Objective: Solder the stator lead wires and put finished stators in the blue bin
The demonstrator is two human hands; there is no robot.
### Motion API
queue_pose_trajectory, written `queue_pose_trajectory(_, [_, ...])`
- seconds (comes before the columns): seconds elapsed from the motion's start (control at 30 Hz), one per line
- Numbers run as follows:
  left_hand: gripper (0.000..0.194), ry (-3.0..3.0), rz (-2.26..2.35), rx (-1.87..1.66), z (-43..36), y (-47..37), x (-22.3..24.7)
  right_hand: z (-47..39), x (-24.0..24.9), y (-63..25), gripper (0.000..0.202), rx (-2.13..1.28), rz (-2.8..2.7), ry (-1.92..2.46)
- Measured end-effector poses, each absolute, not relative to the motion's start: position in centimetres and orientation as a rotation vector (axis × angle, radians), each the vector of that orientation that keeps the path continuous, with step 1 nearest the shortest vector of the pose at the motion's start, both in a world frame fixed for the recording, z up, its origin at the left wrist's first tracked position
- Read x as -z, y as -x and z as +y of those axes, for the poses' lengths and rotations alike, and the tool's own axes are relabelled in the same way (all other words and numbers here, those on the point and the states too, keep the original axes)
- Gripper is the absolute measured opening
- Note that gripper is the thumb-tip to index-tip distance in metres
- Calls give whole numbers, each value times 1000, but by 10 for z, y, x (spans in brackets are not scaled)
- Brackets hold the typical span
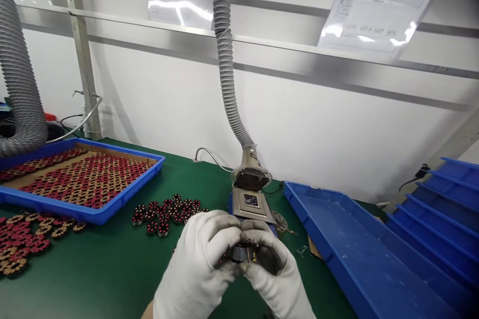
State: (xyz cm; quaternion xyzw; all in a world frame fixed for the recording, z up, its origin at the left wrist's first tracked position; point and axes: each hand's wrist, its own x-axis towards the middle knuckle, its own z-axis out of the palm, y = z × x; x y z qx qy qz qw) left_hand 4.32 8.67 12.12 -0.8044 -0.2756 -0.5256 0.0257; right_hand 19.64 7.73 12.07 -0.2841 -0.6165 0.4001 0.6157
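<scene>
My left hand (204, 254) and my right hand (271, 269), both in white gloves with dark-smudged fingertips, meet low in the middle of the view. Between their curled fingers they grip a small dark round part (238, 253), with a thin copper-coloured line and a yellow speck at its right side. The fingers cover much of it, so its exact kind is unclear. Just beyond my hands stands a metal-topped solder pot (267, 209) with a square opening. Left of it lies a loose group of black-and-red stators (163, 217), partly hidden by my left glove.
A grey flexible hose (224, 50) hangs down to a hood over the pot. At left, a blue tray (101, 217) holds many ring-shaped parts, with more rings (26, 239) before it. To the right are a large blue tray (359, 254) and stacked blue trays (445, 214).
</scene>
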Motion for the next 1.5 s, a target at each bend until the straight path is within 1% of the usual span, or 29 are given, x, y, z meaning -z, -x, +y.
queue_pose_trajectory(0.07, [22,2457,-849,1570,84,-44,-123,76,-119,-197,14,-822,-1460,704])
queue_pose_trajectory(0.13, [21,2416,-855,1493,82,-47,-126,76,-117,-196,4,-851,-1372,715])
queue_pose_trajectory(0.2, [20,2386,-862,1435,80,-49,-128,77,-114,-194,6,-1008,-1162,661])
queue_pose_trajectory(0.27, [21,2359,-885,1448,79,-50,-130,79,-114,-194,11,-1159,-959,572])
queue_pose_trajectory(0.33, [22,2358,-925,1516,79,-50,-131,79,-116,-197,14,-1208,-886,522])
queue_pose_trajectory(0.53, [31,2600,-949,1708,77,-48,-130,75,-127,-204,19,-1157,-1245,785])
queue_pose_trajectory(0.7, [32,2897,-1031,1765,77,-49,-126,81,-115,-206,12,-1071,-1362,678])
queue_pose_trajectory(0.83, [30,3088,-1244,1971,81,-52,-125,79,-111,-198,12,-968,-1279,713])
queue_pose_trajectory(1.0, [29,3465,-1349,2360,81,-55,-121,75,-108,-190,12,-591,-1257,849])
queue_pose_trajectory(1.07, [24,3549,-1347,2474,80,-57,-120,76,-104,-190,12,-492,-1273,869])
queue_pose_trajectory(1.13, [18,3405,-1309,2671,78,-60,-119,77,-99,-192,12,-461,-1265,848])
queue_pose_trajectory(1.17, [19,3262,-1318,2763,77,-61,-119,78,-97,-192,11,-467,-1244,834])
queue_pose_trajectory(1.2, [27,3123,-1335,2796,77,-62,-119,78,-95,-192,11,-479,-1214,818])
queue_pose_trajectory(1.27, [55,2886,-1327,2658,78,-63,-117,78,-95,-190,9,-540,-1139,787])
queue_pose_trajectory(1.3, [64,2800,-1277,2514,80,-63,-115,77,-96,-189,8,-593,-1094,774])
queue_pose_trajectory(1.33, [68,2741,-1171,2370,83,-62,-113,76,-98,-187,8,-662,-1041,766])
queue_pose_trajectory(1.4, [64,2686,-893,2208,88,-61,-107,73,-105,-182,11,-808,-922,750])
queue_pose_trajectory(1.47, [55,2716,-697,2261,90,-62,-102,71,-112,-179,15,-918,-831,726])
queue_pose_trajectory(1.5, [50,2731,-692,2334,89,-63,-101,70,-114,-178,16,-947,-811,719])
